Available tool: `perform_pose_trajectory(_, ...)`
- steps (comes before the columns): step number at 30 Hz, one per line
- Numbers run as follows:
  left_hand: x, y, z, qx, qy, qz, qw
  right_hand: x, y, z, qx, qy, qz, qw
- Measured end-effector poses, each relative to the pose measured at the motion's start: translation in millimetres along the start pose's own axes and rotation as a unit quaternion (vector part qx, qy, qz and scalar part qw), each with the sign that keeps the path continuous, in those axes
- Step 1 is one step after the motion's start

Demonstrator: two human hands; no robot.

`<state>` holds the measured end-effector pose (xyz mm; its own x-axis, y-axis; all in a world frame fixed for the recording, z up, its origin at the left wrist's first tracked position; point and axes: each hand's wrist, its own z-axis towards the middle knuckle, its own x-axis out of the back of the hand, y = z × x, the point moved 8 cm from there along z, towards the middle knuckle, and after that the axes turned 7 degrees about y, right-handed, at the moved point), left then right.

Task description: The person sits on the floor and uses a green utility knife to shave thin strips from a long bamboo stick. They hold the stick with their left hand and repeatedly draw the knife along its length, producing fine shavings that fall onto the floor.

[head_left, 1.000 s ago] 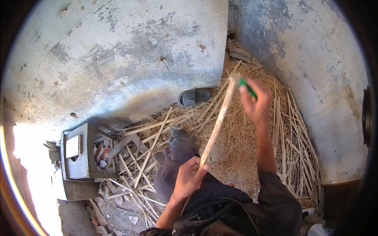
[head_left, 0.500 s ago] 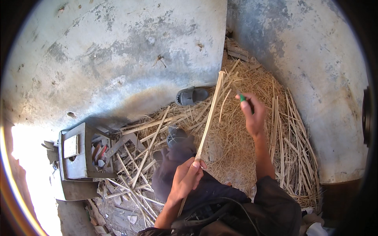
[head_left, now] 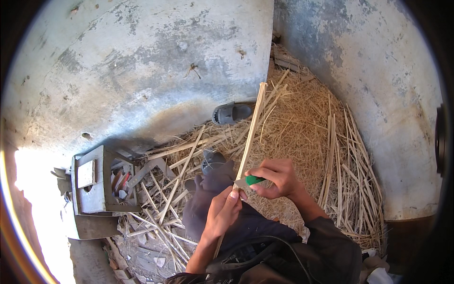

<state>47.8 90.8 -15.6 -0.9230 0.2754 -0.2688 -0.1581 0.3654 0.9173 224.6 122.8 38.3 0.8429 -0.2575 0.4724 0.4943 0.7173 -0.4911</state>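
My left hand is closed round the lower part of a long pale split cane or bamboo strip. The strip slants up and away to a blunt far end. In my right hand is a knife with a green handle and a short blade. Its blade lies against the strip just above my left thumb. Below my left hand, the strip's near end runs on beside my forearm and is partly hidden.
Fine shavings cover the floor ahead. Long strips lie piled at the right, with more loose ones at the left. A grey sandal rests by the wall. An open wooden box stands at the left.
My right hand has come down and left with the knife, from out over the shavings to the strip beside my left hand. My left hand keeps its hold, nearly still.
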Motion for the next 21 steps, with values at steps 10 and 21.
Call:
perform_pose_trajectory(10,1.4,-0.8,1.2,-0.005,0.006,0.017,1.0,-7.1,-3.6,-4.6,-0.012,0.015,-0.004,1.0)
perform_pose_trajectory(21,5.8,9.9,3.3,-0.099,0.088,0.231,0.964,-7.0,0.3,-1.0,-0.005,0.031,-0.053,0.998)
